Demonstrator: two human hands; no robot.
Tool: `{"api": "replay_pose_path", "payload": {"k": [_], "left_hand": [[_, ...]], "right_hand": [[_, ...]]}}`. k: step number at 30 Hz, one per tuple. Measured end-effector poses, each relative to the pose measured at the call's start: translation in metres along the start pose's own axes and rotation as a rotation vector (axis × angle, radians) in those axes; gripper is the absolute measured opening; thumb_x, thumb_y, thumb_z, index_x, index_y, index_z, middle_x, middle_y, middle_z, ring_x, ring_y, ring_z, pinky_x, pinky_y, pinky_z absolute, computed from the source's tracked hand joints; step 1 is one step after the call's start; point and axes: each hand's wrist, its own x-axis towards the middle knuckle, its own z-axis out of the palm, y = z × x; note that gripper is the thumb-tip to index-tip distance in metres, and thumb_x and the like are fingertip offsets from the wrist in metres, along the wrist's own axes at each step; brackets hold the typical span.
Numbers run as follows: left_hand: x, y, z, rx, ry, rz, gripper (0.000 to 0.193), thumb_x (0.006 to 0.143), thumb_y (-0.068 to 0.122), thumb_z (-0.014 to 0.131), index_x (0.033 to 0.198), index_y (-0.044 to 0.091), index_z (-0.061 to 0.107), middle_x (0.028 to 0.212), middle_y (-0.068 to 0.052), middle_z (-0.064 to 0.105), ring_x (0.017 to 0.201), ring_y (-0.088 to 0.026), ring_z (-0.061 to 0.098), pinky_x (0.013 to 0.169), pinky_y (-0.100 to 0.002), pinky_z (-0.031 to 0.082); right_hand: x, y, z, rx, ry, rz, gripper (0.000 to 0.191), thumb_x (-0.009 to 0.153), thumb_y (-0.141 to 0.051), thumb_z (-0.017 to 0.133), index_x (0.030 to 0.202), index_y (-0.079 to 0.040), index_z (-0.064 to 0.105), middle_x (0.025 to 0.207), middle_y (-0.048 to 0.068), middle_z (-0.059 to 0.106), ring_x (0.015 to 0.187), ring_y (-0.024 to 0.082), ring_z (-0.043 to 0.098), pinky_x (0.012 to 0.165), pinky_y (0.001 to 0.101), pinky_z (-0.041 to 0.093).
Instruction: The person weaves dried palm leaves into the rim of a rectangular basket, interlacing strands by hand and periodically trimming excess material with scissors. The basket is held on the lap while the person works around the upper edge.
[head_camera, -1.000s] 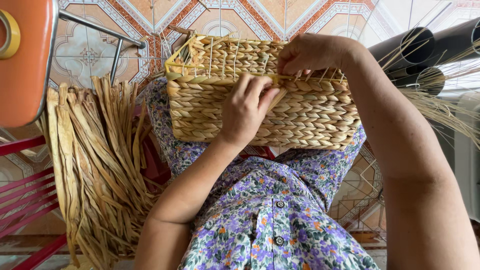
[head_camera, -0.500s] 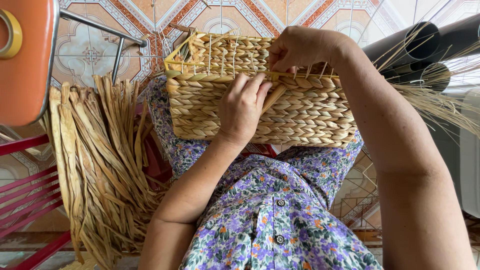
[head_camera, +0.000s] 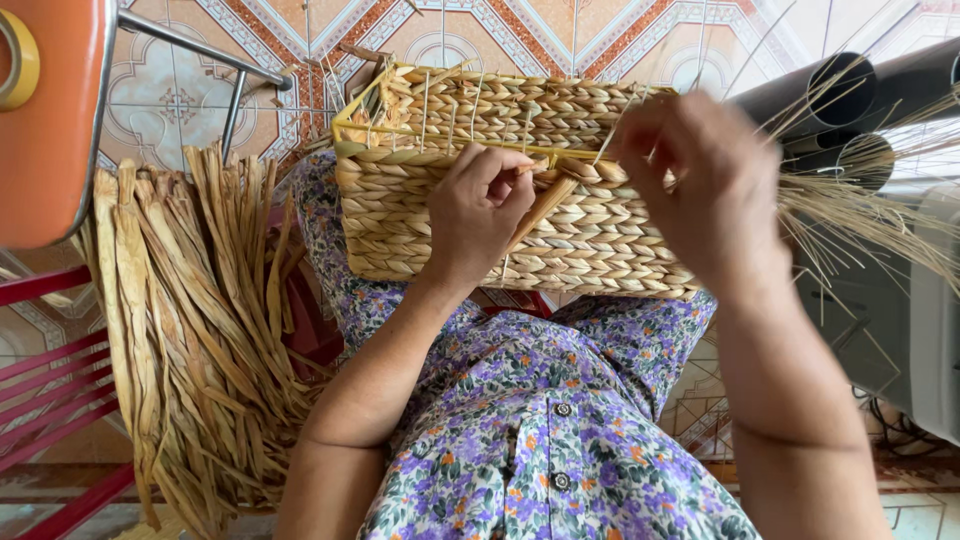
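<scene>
A rectangular woven straw basket rests on my lap, its open rim ringed by a yellow wire frame and thin upright spokes. My left hand presses on the near wall just under the rim, pinching a flat dried straw strand. Raised over the basket's right end, my right hand is blurred, fingers curled near the rim by a thin spoke; whether it holds one I cannot tell.
A thick bundle of dried straw strands hangs at my left. An orange chair seat with a metal leg is at upper left, red rungs below. Dark tubes and loose thin fibres lie at right. Patterned tiles cover the floor.
My right hand has lifted off the basket's far rim and swung toward me and to the right. The left hand stayed on the near wall, fingers closing on the strand.
</scene>
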Motion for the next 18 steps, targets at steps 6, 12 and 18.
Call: {"api": "replay_pose_path", "payload": {"k": [6, 12, 18], "left_hand": [[0.003, -0.011, -0.004, -0.063, 0.025, 0.016, 0.009, 0.095, 0.004, 0.075, 0.093, 0.008, 0.067, 0.086, 0.000, 0.065, 0.071, -0.007, 0.065, 0.060, -0.022, 0.058], [0.007, -0.014, -0.015, -0.189, 0.014, -0.072, 0.005, 0.094, 0.002, 0.074, 0.092, 0.005, 0.070, 0.084, -0.001, 0.068, 0.071, -0.007, 0.066, 0.060, -0.021, 0.055], [0.013, -0.012, -0.018, -0.066, -0.011, -0.075, 0.005, 0.092, 0.005, 0.076, 0.092, 0.006, 0.071, 0.081, 0.000, 0.069, 0.068, -0.006, 0.066, 0.059, -0.022, 0.054]], "right_hand": [[-0.037, 0.010, 0.084, -0.077, 0.269, 0.053, 0.018, 0.091, 0.001, 0.084, 0.104, -0.005, 0.073, 0.095, 0.007, 0.064, 0.079, 0.020, 0.064, 0.065, 0.0349, 0.053], [-0.039, 0.015, 0.106, -0.102, 0.361, 0.089, 0.019, 0.093, 0.001, 0.083, 0.105, -0.005, 0.071, 0.095, 0.009, 0.061, 0.083, 0.022, 0.063, 0.068, 0.0346, 0.053], [-0.064, 0.031, 0.083, 0.331, 0.342, 0.249, 0.015, 0.103, 0.008, 0.071, 0.113, -0.004, 0.070, 0.104, 0.004, 0.063, 0.083, 0.010, 0.061, 0.066, 0.0244, 0.051]]}}
